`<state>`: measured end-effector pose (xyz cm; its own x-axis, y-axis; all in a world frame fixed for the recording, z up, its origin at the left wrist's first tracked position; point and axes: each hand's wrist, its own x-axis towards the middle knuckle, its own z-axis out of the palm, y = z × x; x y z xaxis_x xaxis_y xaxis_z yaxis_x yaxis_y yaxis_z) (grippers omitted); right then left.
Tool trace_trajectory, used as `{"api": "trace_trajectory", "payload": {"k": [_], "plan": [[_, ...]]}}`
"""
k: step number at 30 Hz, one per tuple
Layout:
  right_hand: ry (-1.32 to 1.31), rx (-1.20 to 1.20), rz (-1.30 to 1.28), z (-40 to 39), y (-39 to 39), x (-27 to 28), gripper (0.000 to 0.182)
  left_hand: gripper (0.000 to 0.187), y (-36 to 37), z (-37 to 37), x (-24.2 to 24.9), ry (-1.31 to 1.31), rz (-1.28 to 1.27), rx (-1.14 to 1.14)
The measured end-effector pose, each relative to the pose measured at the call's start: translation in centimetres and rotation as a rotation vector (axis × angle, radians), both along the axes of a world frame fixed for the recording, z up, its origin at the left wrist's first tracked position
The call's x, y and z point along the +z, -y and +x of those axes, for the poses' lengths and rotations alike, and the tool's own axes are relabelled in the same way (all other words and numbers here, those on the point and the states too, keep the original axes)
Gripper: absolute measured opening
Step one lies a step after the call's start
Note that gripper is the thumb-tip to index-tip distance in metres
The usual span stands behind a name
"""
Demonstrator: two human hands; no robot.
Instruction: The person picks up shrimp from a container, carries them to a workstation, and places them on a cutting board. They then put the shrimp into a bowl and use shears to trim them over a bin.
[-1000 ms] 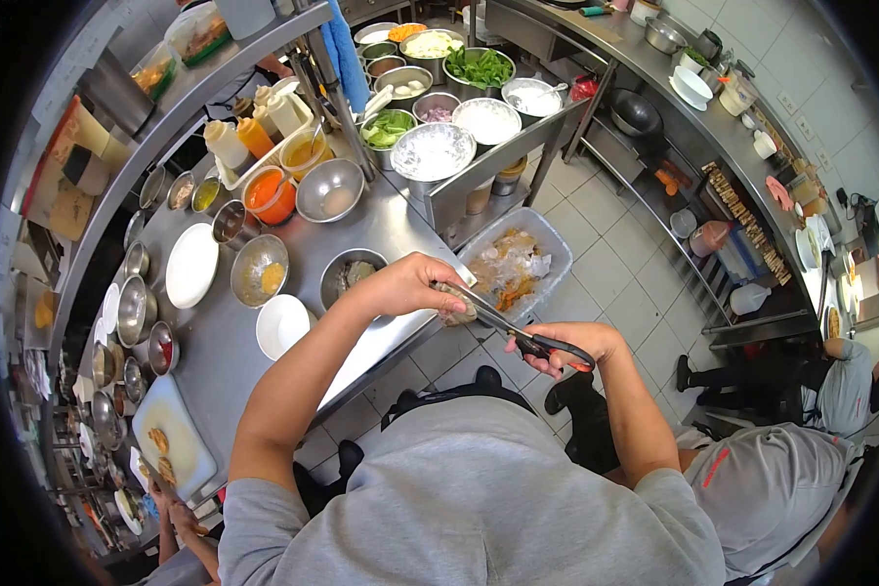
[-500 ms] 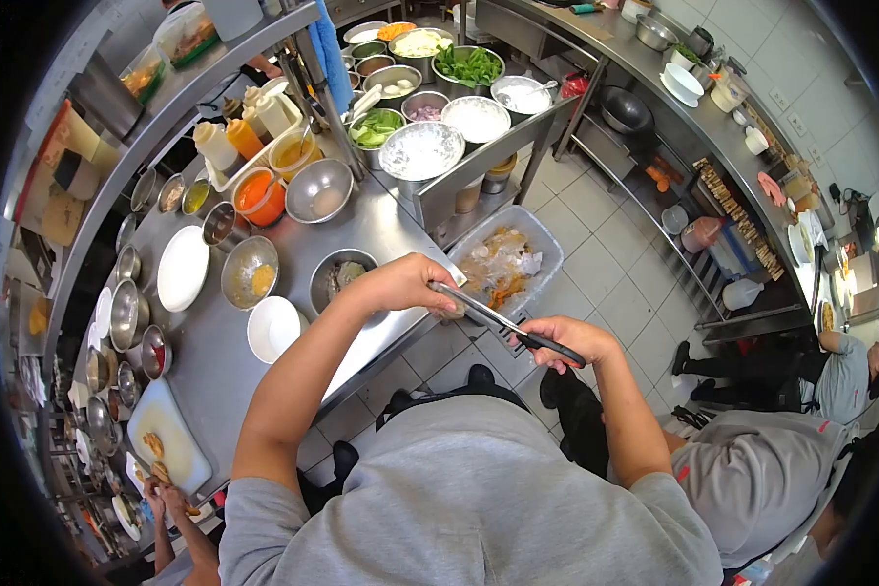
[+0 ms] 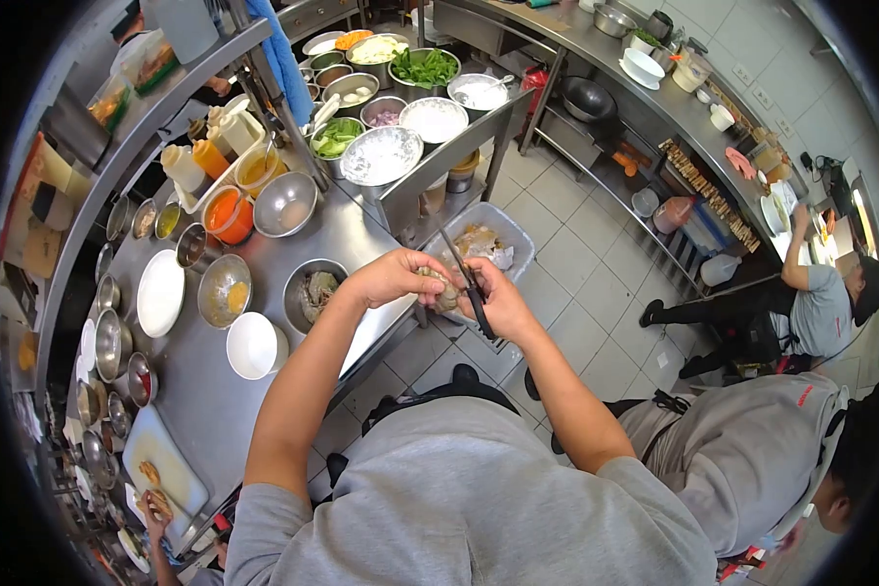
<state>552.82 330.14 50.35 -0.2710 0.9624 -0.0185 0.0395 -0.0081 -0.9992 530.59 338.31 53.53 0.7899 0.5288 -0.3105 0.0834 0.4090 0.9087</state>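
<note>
Steel scissors (image 3: 467,285) sit clenched in your right hand (image 3: 498,305), blades pointing up and away, right against the small brownish lump (image 3: 443,292) that your left hand (image 3: 393,278) grips in its fingers (image 3: 422,280), just past the bench (image 3: 347,230) edge and above the clear tub (image 3: 503,231) on the floor. That lump looks light, soft and probably slick, so pinch it from both sides, well back from the blades. Count one pair of scissors, one lump, one tub. Nearest on the bench: one metal bowl (image 3: 308,293) with scraps inside, one white bowl (image 3: 255,345), one white plate (image 3: 160,292).
</note>
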Motion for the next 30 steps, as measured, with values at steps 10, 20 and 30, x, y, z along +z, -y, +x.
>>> {"api": "trace_trajectory", "payload": {"k": [10, 20, 30], "plan": [[-0.064, -0.298, 0.099, -2.0, -0.5, -1.9, 0.056, 0.052, 4.3, 2.7, -2.2, 0.080, 0.145, 0.602], [-0.028, -0.220, 0.063, -1.5, -0.4, -2.4, 0.055, 0.028, 5.2, 4.0, -4.2, -0.096, -0.018, 0.628], [-0.111, -0.254, -0.240, -0.8, -1.9, 0.0, 0.054, 0.030, 5.2, 5.6, -4.5, 0.101, -0.019, 0.640]]}}
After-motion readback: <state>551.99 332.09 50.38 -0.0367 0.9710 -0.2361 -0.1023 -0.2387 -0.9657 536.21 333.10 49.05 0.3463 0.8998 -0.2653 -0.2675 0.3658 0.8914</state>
